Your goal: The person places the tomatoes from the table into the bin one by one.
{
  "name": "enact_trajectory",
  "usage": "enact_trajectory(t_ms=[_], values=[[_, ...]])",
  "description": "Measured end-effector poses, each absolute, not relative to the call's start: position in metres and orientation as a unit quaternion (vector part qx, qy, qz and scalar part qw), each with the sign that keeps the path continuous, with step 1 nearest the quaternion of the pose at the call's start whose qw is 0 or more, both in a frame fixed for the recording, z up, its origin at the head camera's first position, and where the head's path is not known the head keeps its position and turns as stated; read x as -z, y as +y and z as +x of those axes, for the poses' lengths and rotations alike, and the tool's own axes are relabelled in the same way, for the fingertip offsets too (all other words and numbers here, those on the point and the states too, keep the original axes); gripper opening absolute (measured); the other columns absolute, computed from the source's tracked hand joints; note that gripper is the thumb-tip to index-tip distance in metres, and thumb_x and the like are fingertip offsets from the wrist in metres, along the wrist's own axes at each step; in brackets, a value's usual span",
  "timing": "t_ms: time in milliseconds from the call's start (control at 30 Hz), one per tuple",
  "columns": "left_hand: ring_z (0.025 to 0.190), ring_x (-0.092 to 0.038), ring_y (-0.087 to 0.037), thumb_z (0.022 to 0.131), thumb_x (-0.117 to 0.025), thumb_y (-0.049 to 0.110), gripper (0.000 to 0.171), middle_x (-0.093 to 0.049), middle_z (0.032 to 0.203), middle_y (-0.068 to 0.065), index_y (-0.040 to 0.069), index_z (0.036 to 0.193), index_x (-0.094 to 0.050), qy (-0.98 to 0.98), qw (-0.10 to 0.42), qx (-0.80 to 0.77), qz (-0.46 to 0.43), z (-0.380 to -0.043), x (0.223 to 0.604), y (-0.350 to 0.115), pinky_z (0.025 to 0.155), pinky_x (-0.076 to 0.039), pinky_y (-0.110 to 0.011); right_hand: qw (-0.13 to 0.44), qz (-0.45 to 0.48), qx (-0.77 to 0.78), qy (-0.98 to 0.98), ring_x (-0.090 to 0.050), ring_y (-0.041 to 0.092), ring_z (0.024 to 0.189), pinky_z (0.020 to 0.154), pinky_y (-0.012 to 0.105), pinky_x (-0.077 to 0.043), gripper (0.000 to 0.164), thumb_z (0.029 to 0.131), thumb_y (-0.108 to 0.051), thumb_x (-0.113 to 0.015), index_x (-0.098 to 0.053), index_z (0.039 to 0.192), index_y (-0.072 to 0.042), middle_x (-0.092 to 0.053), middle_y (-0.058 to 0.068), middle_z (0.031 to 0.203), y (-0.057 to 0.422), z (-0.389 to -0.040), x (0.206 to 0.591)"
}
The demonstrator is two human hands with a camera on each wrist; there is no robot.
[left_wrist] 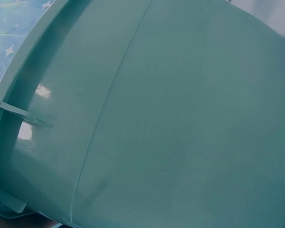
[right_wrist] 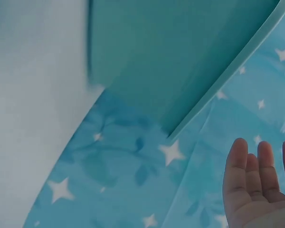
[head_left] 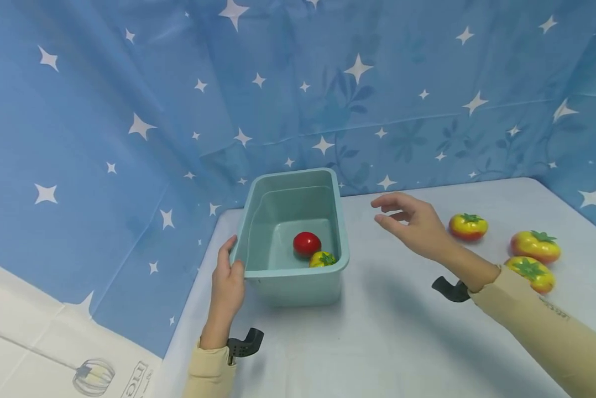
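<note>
A blue-green plastic bin [head_left: 292,290] stands near the back of the table, its opening facing up. My left hand [head_left: 226,287] grips its near left rim, thumb and fingers on the edge. Inside lie a glossy red round fruit [head_left: 307,244] and a yellow fruit with a green leafy top [head_left: 322,258], partly hidden by the front wall. To the right of the bin my right hand [head_left: 417,224] hovers above the table, fingers loosely bent and holding nothing. The right wrist view shows this hand [right_wrist: 256,190] apart from the bin; the left wrist view is filled by the bin wall [left_wrist: 180,118].
Several yellow-and-red fruits with green tops lie at the right: one just beyond the right hand [head_left: 468,227], another farther right [head_left: 535,246], and one partly behind the sleeve [head_left: 529,273]. A blue star-patterned cloth [head_left: 278,110] hangs behind the white table [head_left: 318,354].
</note>
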State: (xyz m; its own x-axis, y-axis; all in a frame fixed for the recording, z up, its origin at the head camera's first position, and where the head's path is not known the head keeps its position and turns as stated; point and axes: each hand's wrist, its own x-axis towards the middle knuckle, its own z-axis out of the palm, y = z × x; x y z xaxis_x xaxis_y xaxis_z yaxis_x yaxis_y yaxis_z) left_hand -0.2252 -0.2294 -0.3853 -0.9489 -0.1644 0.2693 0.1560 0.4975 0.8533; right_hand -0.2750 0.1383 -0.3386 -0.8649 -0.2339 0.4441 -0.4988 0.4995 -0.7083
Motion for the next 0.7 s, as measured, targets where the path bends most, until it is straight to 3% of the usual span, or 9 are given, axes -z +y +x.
enact_trajectory(t_ms=[133, 333, 633, 700], values=[[0.113, -0.043, -0.021, 0.09, -0.028, 0.012, 0.054, -0.037, 0.137, -0.001, 0.027, 0.142, -0.025, -0.851, 0.155, 0.502, 0.004, -0.225, 0.385, -0.229, 0.081, -0.034, -0.041, 0.142, 0.174, -0.445, -0.867, -0.058, 0.014, 0.093, 0.072, 0.025, -0.048, 0.032, 0.086, -0.029, -0.06, -0.057, 0.117, -0.021, -0.058, -0.004, 0.112, 0.164, -0.271, 0.346], [0.11, -0.045, -0.022, 0.09, -0.028, 0.014, 0.054, -0.041, 0.133, -0.005, 0.029, 0.142, -0.024, -0.854, 0.154, 0.496, 0.01, -0.225, 0.385, -0.229, 0.079, -0.035, -0.041, 0.159, 0.131, -0.429, -0.88, -0.057, 0.004, 0.086, 0.067, 0.013, -0.045, 0.031, 0.088, -0.031, -0.057, -0.057, 0.117, -0.02, -0.058, -0.001, 0.109, 0.204, -0.258, 0.356], [0.098, -0.045, -0.023, 0.09, -0.028, 0.011, 0.055, -0.044, 0.128, -0.005, 0.031, 0.141, -0.025, -0.853, 0.152, 0.499, 0.012, -0.224, 0.384, -0.229, 0.074, -0.033, -0.039, 0.13, 0.046, -0.415, -0.899, -0.05, -0.009, 0.089, 0.068, 0.006, -0.04, 0.036, 0.088, -0.037, -0.055, -0.054, 0.12, -0.02, -0.055, 0.003, 0.116, 0.26, -0.235, 0.376], [0.098, -0.044, -0.023, 0.089, -0.028, 0.01, 0.056, -0.043, 0.127, -0.005, 0.032, 0.141, -0.024, -0.851, 0.149, 0.504, 0.01, -0.224, 0.384, -0.229, 0.073, -0.032, -0.039, 0.136, 0.035, -0.397, -0.907, -0.05, -0.005, 0.091, 0.067, 0.005, -0.039, 0.038, 0.088, -0.037, -0.055, -0.053, 0.121, -0.018, -0.053, 0.007, 0.118, 0.269, -0.23, 0.381]])
